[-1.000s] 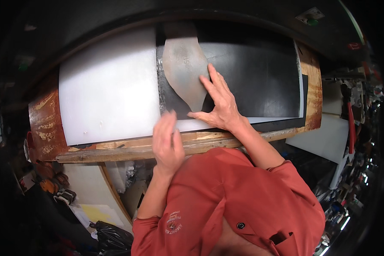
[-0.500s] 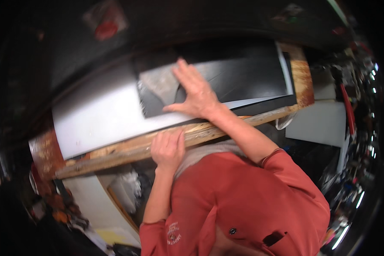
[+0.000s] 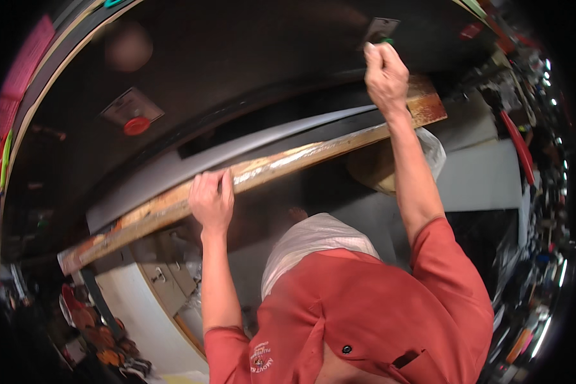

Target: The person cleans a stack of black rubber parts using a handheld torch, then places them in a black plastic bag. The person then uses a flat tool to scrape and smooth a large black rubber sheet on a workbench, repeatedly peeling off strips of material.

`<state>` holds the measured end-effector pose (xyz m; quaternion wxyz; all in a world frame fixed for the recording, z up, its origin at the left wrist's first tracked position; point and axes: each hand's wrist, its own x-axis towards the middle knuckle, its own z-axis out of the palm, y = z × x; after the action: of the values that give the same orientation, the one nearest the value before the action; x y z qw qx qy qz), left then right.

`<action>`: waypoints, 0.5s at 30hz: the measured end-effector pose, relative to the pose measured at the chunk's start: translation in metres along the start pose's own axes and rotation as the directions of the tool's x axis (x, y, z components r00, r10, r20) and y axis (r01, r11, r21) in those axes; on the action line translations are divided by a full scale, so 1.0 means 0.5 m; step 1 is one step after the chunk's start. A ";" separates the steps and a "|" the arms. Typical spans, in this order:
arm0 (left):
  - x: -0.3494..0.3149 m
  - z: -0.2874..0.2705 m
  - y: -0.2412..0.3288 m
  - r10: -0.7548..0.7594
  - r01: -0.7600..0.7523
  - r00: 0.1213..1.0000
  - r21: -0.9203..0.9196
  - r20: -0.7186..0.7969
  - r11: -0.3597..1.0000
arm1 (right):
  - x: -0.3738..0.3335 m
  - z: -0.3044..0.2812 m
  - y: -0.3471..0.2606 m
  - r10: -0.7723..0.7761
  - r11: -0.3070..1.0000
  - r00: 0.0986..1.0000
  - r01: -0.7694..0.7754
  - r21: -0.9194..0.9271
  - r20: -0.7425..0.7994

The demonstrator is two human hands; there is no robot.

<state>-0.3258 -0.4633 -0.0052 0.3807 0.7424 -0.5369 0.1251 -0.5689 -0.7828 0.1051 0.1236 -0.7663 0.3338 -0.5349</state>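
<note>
Nearest, the left hand [image 3: 212, 197] rested on the front edge of the worktop [image 3: 313, 153], left of that edge's middle, fingers side by side and bent over the wood; could not tell how firmly they gripped. Just behind the edge lay the white board [image 3: 141, 185] and, on it, the black sheet [image 3: 256, 120], a front strip showing, the remainder hidden under a dark overhang [image 3: 249, 57]. Farther off, toward the worktop's right end, the right hand [image 3: 388, 80] was raised, fingers folded in, tips at a green button [image 3: 388, 41] on the overhang; contact unclear. A red button [image 3: 136, 125] sat well to the left on the same face. Progress, as judged: placing looked done, both hands off sheet and board; working the button looked barely begun or not yet done, and no changed material showed. Against one second earlier: the right hand had been spread beside a grey leaf-shaped piece on the sheet; that piece was now out of sight, probably beneath the overhang. The left hand, then a blur at the front edge, was down on it; view had tilted.
</note>
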 end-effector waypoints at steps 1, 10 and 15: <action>0.003 0.001 -0.003 0.036 -0.036 0.999 0.003 -0.024 0.999 | -0.039 -0.011 0.004 0.076 0.996 0.997 -0.077 0.042 0.031; 0.027 0.009 -0.003 -0.010 0.011 1.000 0.062 -0.029 0.998 | -0.262 0.043 0.038 0.069 0.991 0.945 -0.028 -0.133 0.318; 0.027 0.008 -0.001 -0.042 0.044 0.999 0.064 -0.017 0.997 | -0.258 0.036 0.027 -0.007 0.992 0.930 0.052 -0.115 0.367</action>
<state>-0.3212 -0.4755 -0.0001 0.3636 0.7646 -0.5134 0.1400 -0.5842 -0.7126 -0.0045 0.1283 -0.8636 0.3256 -0.3631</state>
